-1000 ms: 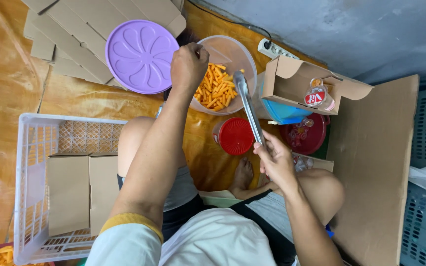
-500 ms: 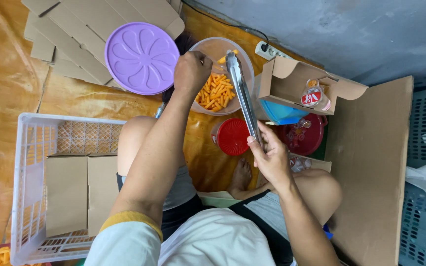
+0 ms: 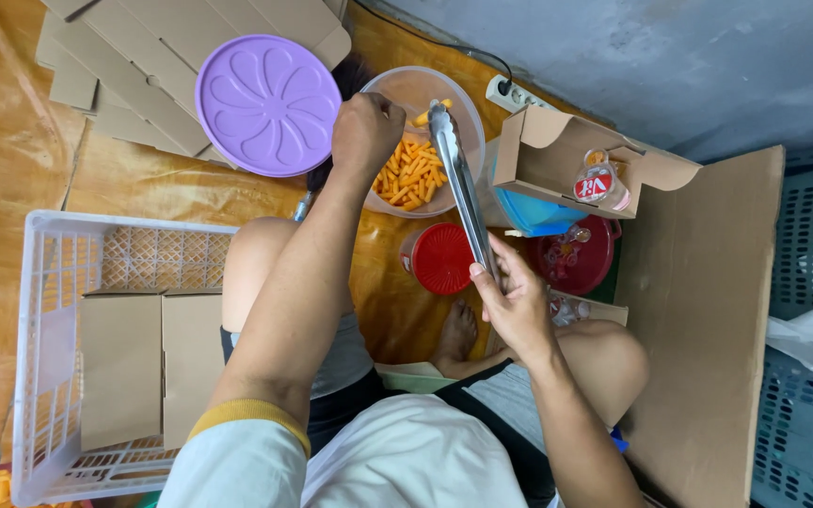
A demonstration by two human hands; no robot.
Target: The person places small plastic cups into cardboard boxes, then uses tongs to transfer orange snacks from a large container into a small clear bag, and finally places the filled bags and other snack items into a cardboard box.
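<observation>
My left hand is closed on the near rim of a clear plastic tub that holds orange snack sticks. Long metal tongs are gripped in my right hand, which holds their handle end. The tong tips reach over the far side of the tub and pinch a few orange sticks just above the pile. A round purple lid lies left of the tub on flattened cardboard.
A small jar with a red lid stands on the floor below the tub. An open cardboard box with a small bottle sits to the right, above a red container. A white crate with cardboard boxes is at left.
The tongs have swung from beside the tub to over its far side and now pinch a few orange sticks. My left hand stays on the rim.
</observation>
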